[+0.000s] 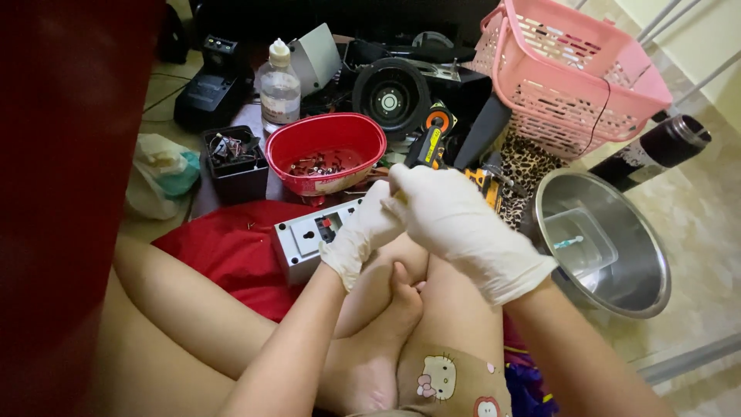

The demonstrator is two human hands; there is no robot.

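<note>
Nearest to the camera are the person's bare legs, crossed on the floor, with a red cloth (pixel 224 247) under them. Just above the knees the two gloved hands meet. The left hand (pixel 361 232) is curled, and its grip seems pressed on something small that the other hand hides; I cannot tell what it is. The right hand (pixel 455 220) lies over the left one, fingers bent inward, its grip closed around the same hidden spot.

Directly behind the hands lies a grey switch box (pixel 309 238), touching the red cloth, with a black-and-yellow tool (pixel 427 145) standing up just beyond the fingers.

I judge that the step in hand is fine work with the fingertips on a small part near the switch box. The next move probably calls for a steady pinch and a clear view of the part.

Farther out are a red bowl (pixel 326 150) with small screws inside, a steel bowl (pixel 602 243) at the right, a clear bottle (pixel 279 89), and a pink basket (pixel 571 73) at the back.
</note>
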